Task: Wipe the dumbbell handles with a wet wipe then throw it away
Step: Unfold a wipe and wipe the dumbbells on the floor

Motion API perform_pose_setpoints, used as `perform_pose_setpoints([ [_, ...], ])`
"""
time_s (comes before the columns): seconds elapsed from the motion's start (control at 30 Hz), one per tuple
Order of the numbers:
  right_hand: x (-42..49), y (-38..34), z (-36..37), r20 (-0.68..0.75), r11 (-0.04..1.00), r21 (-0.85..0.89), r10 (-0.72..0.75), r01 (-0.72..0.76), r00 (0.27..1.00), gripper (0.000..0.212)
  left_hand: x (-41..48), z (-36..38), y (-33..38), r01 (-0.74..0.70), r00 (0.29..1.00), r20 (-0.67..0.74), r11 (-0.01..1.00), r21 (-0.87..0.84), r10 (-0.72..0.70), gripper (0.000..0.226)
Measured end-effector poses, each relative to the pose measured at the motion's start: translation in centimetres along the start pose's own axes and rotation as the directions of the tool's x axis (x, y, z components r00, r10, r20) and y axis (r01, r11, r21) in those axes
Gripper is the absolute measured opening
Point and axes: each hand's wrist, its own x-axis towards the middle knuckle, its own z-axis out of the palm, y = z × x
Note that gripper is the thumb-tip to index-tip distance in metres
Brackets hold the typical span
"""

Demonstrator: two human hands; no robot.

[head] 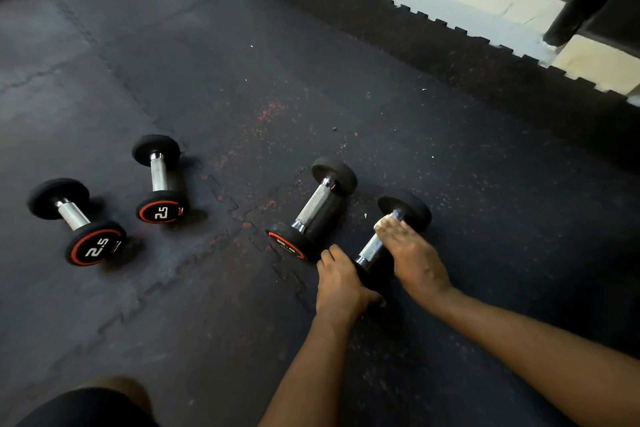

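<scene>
Four dumbbells are laid on the rubber floor [242, 305]. The rightmost dumbbell [415, 210] is gripped at its near head by the left hand [341, 282], whose fingers are curled over it. Its handle [371, 248] is clasped by the right hand [412, 255], and a white wet wipe [386, 220] is pressed against the metal beneath the fingers.

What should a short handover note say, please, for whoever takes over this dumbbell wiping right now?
Left hand grips the near end of the rightmost dumbbell, which lies on the floor mat.
Right hand presses the wet wipe around that dumbbell's handle, near the far end.
The neighbouring dumbbell and two 2.5 dumbbells lie to the left, untouched.
Done: cannot tell which handles are already wiped.
Left: finish this handle, check the others, then bin the wipe; no bin in view.
</scene>
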Motion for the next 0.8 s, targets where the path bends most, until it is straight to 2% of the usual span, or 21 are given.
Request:
perform_pose_setpoints([
  [0.1,-0.8,0.0,-0.3,0.017,0.998,0.037,-0.043,0.043,0.999,0.065,0.0,0.0,0.0,-0.005,1.0,0.007,1.0,-0.002,0.005,0.115],
  [0.23,1.8,-0.1,-0.4,-0.042,0.986,0.016,0.167,-0.166,0.985,0.055,0.2,-0.3,0.1,-0.008,0.999,0.038,1.0,0.002,0.008,0.115],
  [0.3,1.1,-1.4,0.5,-0.047,0.979,0.04,0.202,-0.201,0.978,0.051,0.4,-0.5,0.0,-0.01,0.998,0.062,1.0,-0.007,0.011,0.115],
  [0.33,0.7,-1.6,0.5,-0.047,0.985,0.045,0.166,-0.164,0.985,0.049,0.3,-0.5,0.0,-0.013,0.998,0.063,1.0,-0.014,0.014,0.114],
  [0.43,2.0,-1.0,-1.0,0.026,0.997,-0.003,0.075,-0.075,0.997,0.041,-0.1,-0.3,0.1,-0.033,0.999,0.037,0.999,-0.006,0.033,0.11],
  [0.5,3.5,-0.8,-1.8,0.114,0.99,-0.072,0.127,-0.119,0.985,0.039,-0.4,-0.2,0.1,-0.047,0.999,0.024,0.999,-0.005,0.047,0.109],
  [0.53,3.7,-1.1,-1.8,0.112,0.985,-0.081,0.162,-0.153,0.98,0.04,-0.4,-0.3,0.1,-0.044,0.999,0.027,0.999,-0.013,0.044,0.108],
  [0.6,2.5,-2.2,-1.4,0.029,0.98,0.032,0.194,-0.194,0.981,0.046,0.0,-0.5,-0.2,-0.036,0.998,0.055,0.999,-0.029,0.038,0.109],
  [0.67,0.3,-3.3,-0.6,-0.056,0.935,0.248,0.276,-0.254,0.96,0.056,0.3,-0.7,-0.4,-0.034,0.997,0.074,0.999,-0.04,0.037,0.11],
  [0.7,-0.8,-3.9,-0.2,-0.099,0.876,0.359,0.379,-0.323,0.92,0.056,0.4,-0.8,-0.5,-0.033,0.996,0.079,0.999,-0.041,0.036,0.11],
  [0.73,-1.4,-4.4,0.1,-0.123,0.778,0.469,0.526,-0.418,0.841,0.053,0.5,-0.9,-0.6,-0.03,0.996,0.086,0.999,-0.041,0.034,0.111],
  [0.8,-0.9,-5.2,0.5,-0.097,0.545,0.587,0.782,-0.599,0.616,0.041,0.8,-1.0,-0.6,-0.028,0.995,0.096,0.999,-0.044,0.032,0.112],
])
